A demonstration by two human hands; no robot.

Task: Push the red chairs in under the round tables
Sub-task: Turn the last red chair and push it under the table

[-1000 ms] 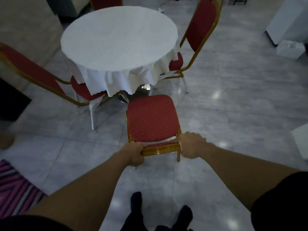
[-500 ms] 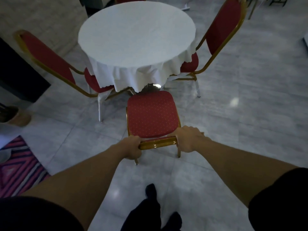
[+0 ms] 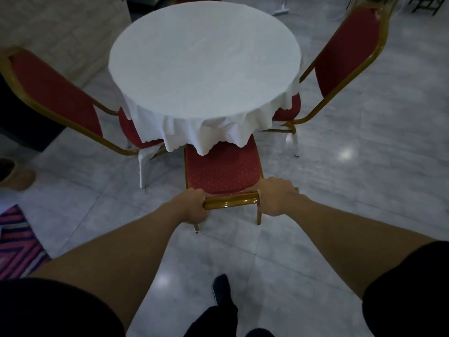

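Gripping the gold top rail of the near red chair, the left hand and right hand each have their grip wrapped tight around one end of it. The chair's dotted seat sits with its front edge under the hanging white tablecloth of the round table, back legs on the grey tiled floor. Two more red chairs stand at the table, one left, one right, seats partly under the cloth.
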